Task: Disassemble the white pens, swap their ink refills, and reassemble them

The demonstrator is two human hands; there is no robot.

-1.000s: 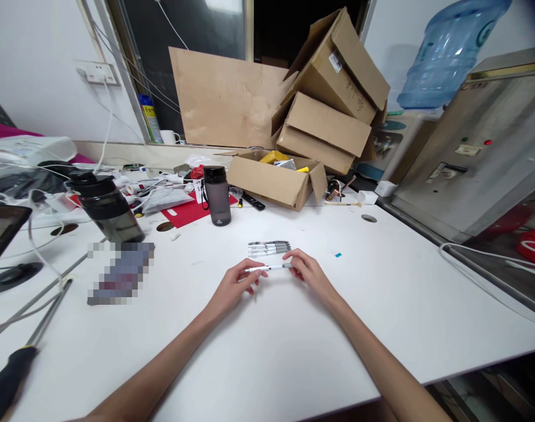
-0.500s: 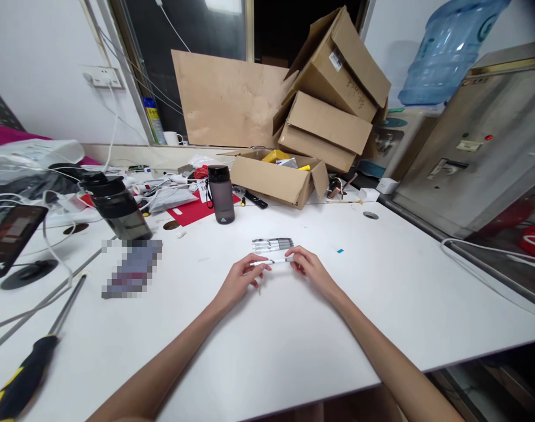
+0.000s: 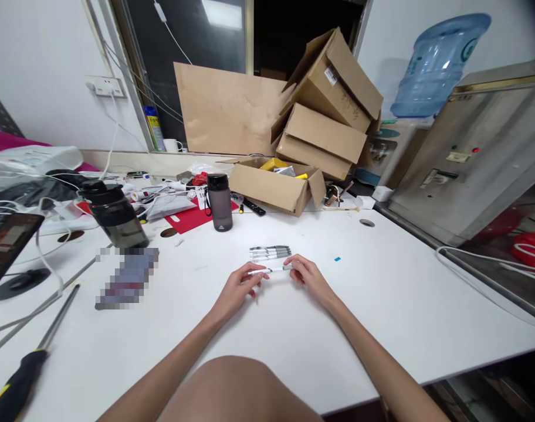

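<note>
- The left hand (image 3: 240, 287) pinches one end of a white pen (image 3: 276, 269), its fingers narrow around the barrel.
- The right hand (image 3: 310, 280) has thumb and fingers narrow at the pen's grey end, so both hands hold the same pen.
- The pen lies level between the hands, over the middle of the surface (image 3: 426, 305), well in from the near edge; whether it touches the surface cannot be told.
- Just beyond it, toward the far edge, the other pens (image 3: 270, 253) lie side by side in a close row. Fingers or pen could knock the row askew if the hands push forward, since the gap is small.
- The pen is slim and probably smooth; if one hand lets go while the other pinches only the tip, it could swivel or drop and roll.
- Twisting or pulling from both ends could make it slip out suddenly.
- A small blue scrap (image 3: 337, 259) lies toward the right edge, apart from the right hand; a sweeping forearm could shift it.
- Farther back, the bottle (image 3: 219, 205) stands upright near the far edge, likely out of harm's way unless an arm reaches far forward.
</note>
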